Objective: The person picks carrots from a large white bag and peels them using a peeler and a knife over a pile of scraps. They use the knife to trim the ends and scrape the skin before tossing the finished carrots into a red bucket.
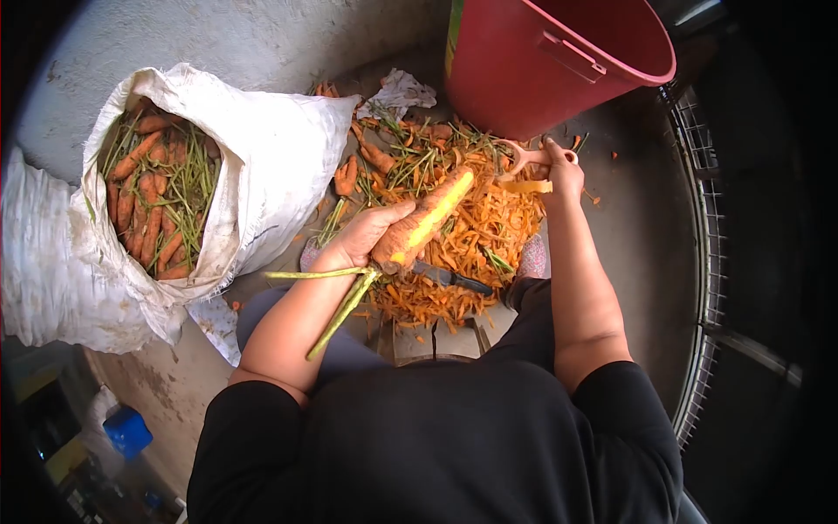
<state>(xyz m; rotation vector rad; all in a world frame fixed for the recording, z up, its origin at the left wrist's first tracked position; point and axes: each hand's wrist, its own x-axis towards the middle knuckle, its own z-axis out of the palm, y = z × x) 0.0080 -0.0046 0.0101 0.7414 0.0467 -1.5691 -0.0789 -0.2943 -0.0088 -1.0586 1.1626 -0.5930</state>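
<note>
My left hand (362, 234) is closed around the thick end of a large carrot (423, 223), whose green stalks hang back over my forearm. A bright yellow peeled strip runs along the carrot's length, while the rest keeps its brownish-orange skin. Off to the right, my right hand (565, 170) grips a pale pink peeler (521, 157) by its handle, apart from the carrot. A curl of peel (526, 186) is beside the peeler. Beneath both hands spreads a heap of orange peelings (489, 231). A dark-bladed knife (454, 278) lies on the heap below the carrot.
A white sack (279, 148) full of carrots (153, 201) with greens lies open at left. At the top right stands a large red bucket (515, 70). Loose stalks and small carrots (346, 176) lie by the sack. A wire grille (711, 236) borders the right side.
</note>
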